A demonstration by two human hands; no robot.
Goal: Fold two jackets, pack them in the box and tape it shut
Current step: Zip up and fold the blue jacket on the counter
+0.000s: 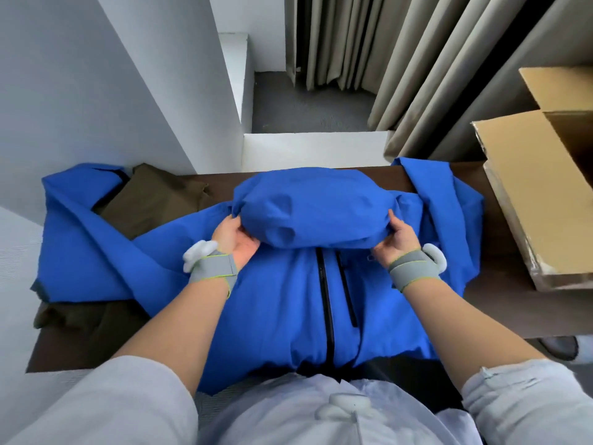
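The long dark-brown desk [500, 303] runs across in front of me, and my bright blue jacket [288, 300] of thin shell fabric covers most of its middle, front side up, hem at the near edge against my body and both sleeves thrown out toward the left and right ends. At the right end of the desk sits the open brown cardboard box [526, 175], its flaps standing up and out, just beside the right sleeve. A crumpled olive-brown jacket [154, 200] lies at the left end, partly buried under the blue left sleeve, showing near the far edge and again at the near-left corner. The rounded blue hood [308, 207] is lifted over the chest of the blue jacket. My left hand [236, 240] grips its left end and my right hand [399, 244] its right end, palms turned inward, fingers curled under the fabric and thumbs on top. Grey fabric wrist straps [213, 268] wrap both my wrists. A black zip [325, 303] runs down the jacket's front below the hood.
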